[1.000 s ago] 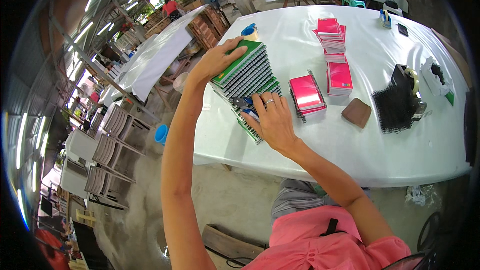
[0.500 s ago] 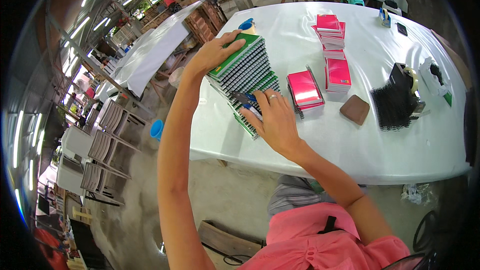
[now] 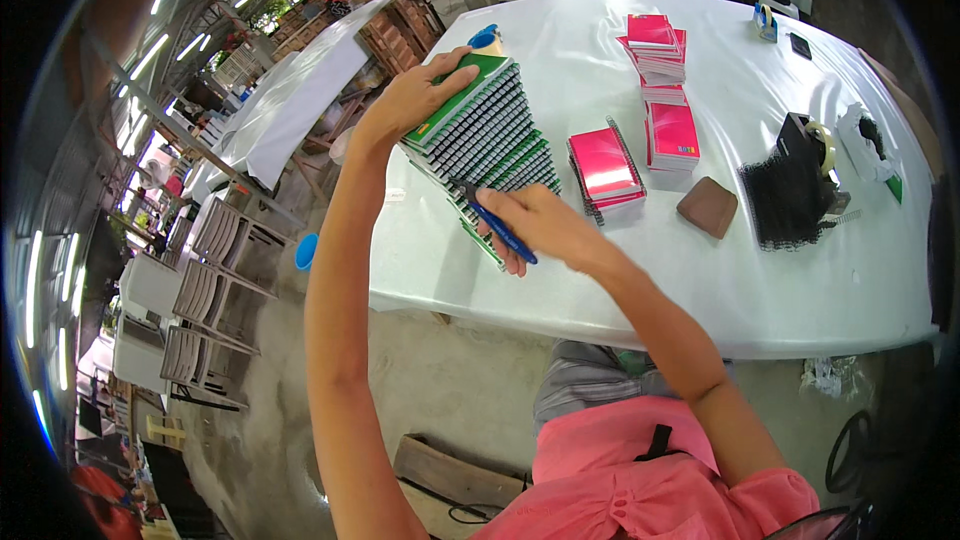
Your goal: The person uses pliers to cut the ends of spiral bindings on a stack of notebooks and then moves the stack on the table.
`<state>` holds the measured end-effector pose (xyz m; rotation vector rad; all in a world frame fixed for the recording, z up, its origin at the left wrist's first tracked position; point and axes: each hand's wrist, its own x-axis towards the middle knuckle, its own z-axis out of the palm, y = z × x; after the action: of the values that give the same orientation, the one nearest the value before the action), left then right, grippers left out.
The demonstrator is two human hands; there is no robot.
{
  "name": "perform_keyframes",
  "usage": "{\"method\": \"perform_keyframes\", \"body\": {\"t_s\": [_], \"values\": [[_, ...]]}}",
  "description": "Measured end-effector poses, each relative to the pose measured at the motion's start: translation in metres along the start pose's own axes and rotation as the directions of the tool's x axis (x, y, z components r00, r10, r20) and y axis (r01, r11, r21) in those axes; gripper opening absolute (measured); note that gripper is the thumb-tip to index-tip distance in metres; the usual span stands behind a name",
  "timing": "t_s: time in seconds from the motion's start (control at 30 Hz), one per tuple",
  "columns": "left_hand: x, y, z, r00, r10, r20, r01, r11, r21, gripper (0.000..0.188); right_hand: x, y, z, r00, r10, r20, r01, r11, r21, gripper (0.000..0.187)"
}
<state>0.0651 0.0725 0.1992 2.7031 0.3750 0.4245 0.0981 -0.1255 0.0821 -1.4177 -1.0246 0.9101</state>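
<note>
Fluorescent tubes light this shed, and over here a worktop (image 3: 700, 285) covered in glossy white sheeting fills the head view. By its left edge, near the front-left corner, rises a tall stack of green-covered, wire-bound notebooks (image 3: 490, 135). The stack looks upright, long axis vertical, wire spines facing the right and front. The left hand (image 3: 408, 100) lies spread over its top, thumb flat on the cover, probably to keep the pile from tipping. The right hand (image 3: 545, 225) grips a blue-handled, dark-nosed hand tool (image 3: 512, 235); its nose points up and left at the spines, its handles slant back toward the front edge, an angle that seems to suit reaching the wires. A small pile of glossy pink wire-bound notebooks (image 3: 608, 170) sits just right of the stack, perhaps left within easy reach.
</note>
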Motion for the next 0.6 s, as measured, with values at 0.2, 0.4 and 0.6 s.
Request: {"method": "perform_keyframes", "body": {"t_s": [0.2, 0.4, 0.6], "values": [[0.003, -0.002, 0.003, 0.997, 0.063, -0.034, -0.063, 0.998, 0.012, 0.064, -0.009, 0.025, 0.014, 0.525, -0.783, -0.334, 0.281, 0.53, -0.8, 0.036], [0.003, 0.0, 0.003, 0.999, 0.036, -0.029, -0.036, 0.999, 0.003, 0.064, 0.004, 0.039, 0.013, 0.484, -0.847, -0.222, 0.254, 0.379, -0.89, 0.04], [0.002, -0.002, 0.003, 0.998, 0.048, -0.028, -0.048, 0.999, 0.005, 0.063, 0.01, 0.039, 0.011, 0.458, -0.874, -0.16, 0.236, 0.293, -0.927, 0.037]]}}
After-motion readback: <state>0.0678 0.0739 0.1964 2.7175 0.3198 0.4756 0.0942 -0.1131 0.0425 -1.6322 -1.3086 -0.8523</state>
